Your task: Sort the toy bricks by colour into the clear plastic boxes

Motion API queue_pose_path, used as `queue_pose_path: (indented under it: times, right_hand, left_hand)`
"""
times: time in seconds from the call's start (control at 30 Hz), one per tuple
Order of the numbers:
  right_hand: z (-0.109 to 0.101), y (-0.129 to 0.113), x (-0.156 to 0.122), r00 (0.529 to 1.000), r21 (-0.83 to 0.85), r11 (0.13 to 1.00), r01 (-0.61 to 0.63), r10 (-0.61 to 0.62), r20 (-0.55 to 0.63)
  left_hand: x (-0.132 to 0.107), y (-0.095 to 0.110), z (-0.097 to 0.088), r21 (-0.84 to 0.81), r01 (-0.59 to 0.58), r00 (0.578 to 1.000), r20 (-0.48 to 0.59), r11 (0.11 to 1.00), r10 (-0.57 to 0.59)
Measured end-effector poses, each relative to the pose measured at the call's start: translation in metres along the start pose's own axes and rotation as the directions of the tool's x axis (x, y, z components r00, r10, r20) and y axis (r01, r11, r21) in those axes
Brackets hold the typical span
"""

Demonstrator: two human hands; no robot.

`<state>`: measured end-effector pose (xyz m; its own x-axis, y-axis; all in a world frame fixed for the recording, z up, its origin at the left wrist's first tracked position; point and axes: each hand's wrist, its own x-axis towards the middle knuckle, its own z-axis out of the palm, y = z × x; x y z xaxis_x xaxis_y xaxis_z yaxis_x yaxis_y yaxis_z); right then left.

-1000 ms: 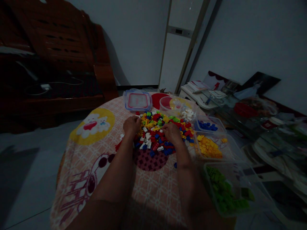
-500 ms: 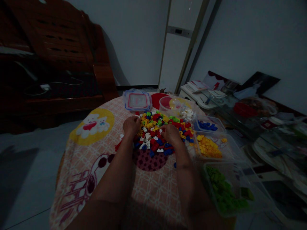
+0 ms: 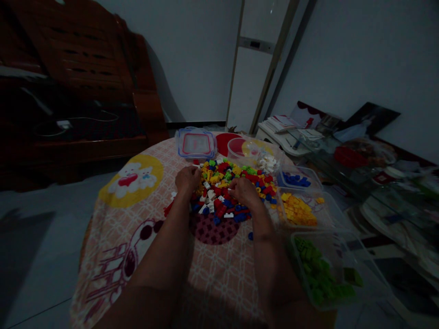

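A loose pile of mixed toy building bricks (image 3: 219, 176) in red, yellow, blue, green and white covers the middle of the round table. At the pile's left edge is my left hand (image 3: 187, 181), its fingers curled together; whatever they hold is hidden. My right hand (image 3: 244, 192) is over the right half of the pile with thumb and fingers pinched. A bit of white brick shows at its fingertips. White bricks (image 3: 211, 195) lie among the others between both hands.
Clear boxes along the right hold blue bricks (image 3: 295, 180), yellow bricks (image 3: 299, 211) and green bricks (image 3: 318, 274). White bricks (image 3: 268, 162) lie in a container farther back. A lidded box (image 3: 196, 143) stands at the back of the patterned tablecloth (image 3: 219, 283). A cluttered glass table (image 3: 346, 183) adjoins on the right.
The white brick at my right fingertips shows less than before, and the right hand has shifted very slightly. My left hand stays almost in place.
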<state>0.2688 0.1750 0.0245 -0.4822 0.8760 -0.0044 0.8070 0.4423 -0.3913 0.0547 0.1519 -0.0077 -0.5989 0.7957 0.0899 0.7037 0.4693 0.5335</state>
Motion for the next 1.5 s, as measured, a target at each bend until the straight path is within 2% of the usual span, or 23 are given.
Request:
queue_pose_path:
  times: [0.13,0.33,0.6,0.83,0.97,1.17,1.33,1.43,1.5]
  right_hand:
    - [-0.001,-0.003,-0.002,1.000,0.013,1.000,-0.004,0.004,0.003]
    - [-0.006,-0.009,-0.006,0.998,0.044,0.998,0.055,-0.055,-0.010]
    - [-0.007,-0.009,-0.007,0.995,-0.034,0.995,0.097,-0.097,-0.004]
    - [-0.002,-0.011,-0.005,0.998,-0.067,0.996,0.050,-0.052,-0.023]
    - [-0.002,-0.012,-0.004,0.997,-0.049,0.997,0.066,-0.068,-0.024]
    - [-0.011,-0.006,-0.007,0.989,0.123,0.984,0.129,-0.137,0.056]
    - [-0.013,0.004,-0.008,1.000,0.350,0.937,0.015,-0.022,0.016]
    - [-0.013,0.015,-0.006,0.995,0.569,0.819,-0.074,0.098,-0.013]
    - [-0.013,0.023,-0.001,0.971,0.729,0.679,-0.084,0.221,-0.095]
  left_hand:
    - [0.001,0.000,0.000,-0.003,0.010,1.000,0.005,1.000,-0.010]
    - [0.000,0.000,0.000,0.000,0.010,1.000,0.013,1.000,-0.010]
    - [0.000,0.001,0.000,0.007,0.001,1.000,0.003,1.000,-0.001]
    - [-0.001,0.002,-0.002,0.015,0.002,1.000,0.015,1.000,-0.002]
    - [0.000,0.001,-0.001,0.016,0.007,1.000,0.011,1.000,-0.008]
    - [0.000,0.001,-0.001,-0.005,0.011,1.000,0.015,1.000,-0.011]
    - [0.001,0.000,0.000,0.004,0.000,1.000,0.003,1.000,0.000]
    - [0.002,-0.001,0.002,0.003,0.004,1.000,-0.004,1.000,-0.004]
    - [0.002,-0.002,0.002,-0.004,0.013,1.000,-0.001,1.000,-0.013]
